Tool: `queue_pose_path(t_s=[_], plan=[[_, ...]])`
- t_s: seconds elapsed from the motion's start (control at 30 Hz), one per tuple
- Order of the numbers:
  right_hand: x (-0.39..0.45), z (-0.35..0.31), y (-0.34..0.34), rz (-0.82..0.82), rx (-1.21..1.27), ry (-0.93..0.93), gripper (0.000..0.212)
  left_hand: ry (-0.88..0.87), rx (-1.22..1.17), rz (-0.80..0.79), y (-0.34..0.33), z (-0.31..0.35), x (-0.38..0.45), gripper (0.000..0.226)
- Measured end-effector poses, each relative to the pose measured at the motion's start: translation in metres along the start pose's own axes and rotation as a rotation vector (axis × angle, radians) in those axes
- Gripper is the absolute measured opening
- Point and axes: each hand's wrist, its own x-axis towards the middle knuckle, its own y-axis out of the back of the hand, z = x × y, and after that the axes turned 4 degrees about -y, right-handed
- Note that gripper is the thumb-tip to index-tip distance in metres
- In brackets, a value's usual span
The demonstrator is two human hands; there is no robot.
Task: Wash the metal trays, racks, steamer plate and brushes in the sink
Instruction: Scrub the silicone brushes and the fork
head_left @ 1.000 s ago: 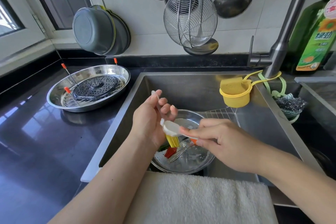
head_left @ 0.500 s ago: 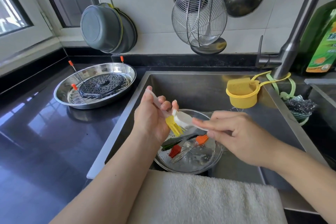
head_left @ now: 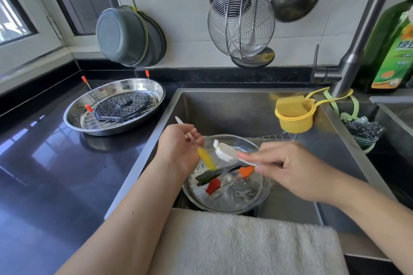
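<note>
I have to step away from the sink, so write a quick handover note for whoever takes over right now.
Left hand grips the yellow brush over the sink.
Right hand pinches a white scrubber beside its bristles.
Red brush, orange brush and a dark green one lie in the sudsy tray, a wire rack behind it.
On the counter: second tray holding the steamer plate, apparently done.
Left: brushes, sink tray, rack.

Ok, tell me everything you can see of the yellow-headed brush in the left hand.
The yellow brush has a slim, clear plastic-looking handle and a yellow, silicone-looking head. The left hand grips the handle mid-length, so its pale tip sticks up to the upper left and the head points down-right over the round metal tray in the sink. The head hangs just left of the white scrubbing brush; contact is unclear.
</note>
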Motion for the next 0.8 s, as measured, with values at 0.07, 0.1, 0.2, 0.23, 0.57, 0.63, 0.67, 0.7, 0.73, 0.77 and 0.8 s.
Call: queue_pose_path(t_s=[0.07,0.1,0.2,0.23,0.57,0.63,0.67,0.7,0.73,0.77,0.8], plan=[[0.004,0.000,-0.006,0.021,-0.007,-0.024,0.052,0.034,0.034,-0.058,0.000,-0.006,-0.001,0.020],[0.006,-0.002,-0.009,0.026,-0.007,-0.027,0.052,0.048,0.004,-0.085,-0.001,-0.008,-0.002,0.020],[0.011,-0.008,-0.019,0.008,-0.025,-0.001,0.051,0.046,-0.106,-0.126,-0.011,-0.012,-0.010,0.026],[0.012,-0.009,-0.021,0.015,-0.032,0.013,0.052,0.035,-0.121,-0.140,-0.014,-0.011,-0.013,0.028],[0.010,-0.018,-0.026,0.187,-0.083,0.113,0.051,0.142,-0.216,-0.300,-0.028,-0.026,-0.040,0.063],[0.008,-0.020,-0.030,0.145,-0.120,0.102,0.052,0.095,-0.248,-0.269,-0.026,-0.021,-0.038,0.057],[0.007,-0.019,-0.030,0.123,-0.123,0.098,0.051,0.079,-0.237,-0.260,-0.026,-0.020,-0.038,0.054],[0.007,-0.017,-0.029,0.122,-0.125,0.096,0.051,0.073,-0.204,-0.262,-0.025,-0.021,-0.038,0.053],[0.008,-0.014,-0.027,0.147,-0.137,0.092,0.050,0.081,-0.172,-0.274,-0.026,-0.023,-0.039,0.053],[0.010,-0.011,-0.024,0.189,-0.160,0.083,0.051,0.099,-0.152,-0.296,-0.026,-0.026,-0.040,0.050],[0.011,-0.009,-0.021,0.233,-0.186,0.070,0.052,0.113,-0.145,-0.317,-0.028,-0.027,-0.041,0.045]])
